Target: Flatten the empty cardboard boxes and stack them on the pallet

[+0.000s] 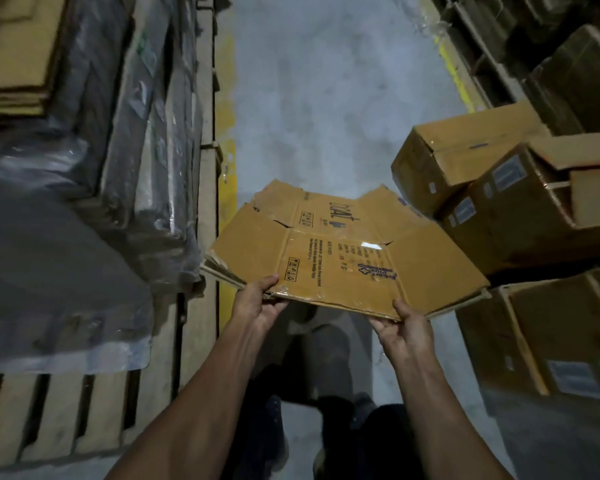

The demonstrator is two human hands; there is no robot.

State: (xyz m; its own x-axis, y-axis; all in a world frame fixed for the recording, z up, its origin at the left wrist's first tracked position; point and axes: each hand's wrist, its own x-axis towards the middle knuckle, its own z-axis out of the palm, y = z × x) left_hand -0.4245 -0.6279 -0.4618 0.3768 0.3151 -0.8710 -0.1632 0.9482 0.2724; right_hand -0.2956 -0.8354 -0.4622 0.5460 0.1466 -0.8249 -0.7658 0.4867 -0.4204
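Head view, looking down a warehouse aisle: my left hand (258,299) and right hand (404,323) are each pinched closed on the near edge of a flattened cardboard box (347,251), thumbs on top, fingers beneath, holding it level at lower centre of the frame above the grey floor (326,98). I judge the flattening of this carton finished and the carry under way. The next move, as I read it, calls for a swing toward the left of the frame, where a wooden pallet (94,424) bears a plastic-wrapped load (66,237) and, at upper left, a stack of flat cardboard (14,64), then a square release on top. Boxes not yet flattened (499,188) crowd the right side, some with flaps open and pale labels too blurred to read. Print on the held carton runs sideways: large letters that may read "boat", a purple logo ending "Plus", handling symbols and small text I cannot make out.
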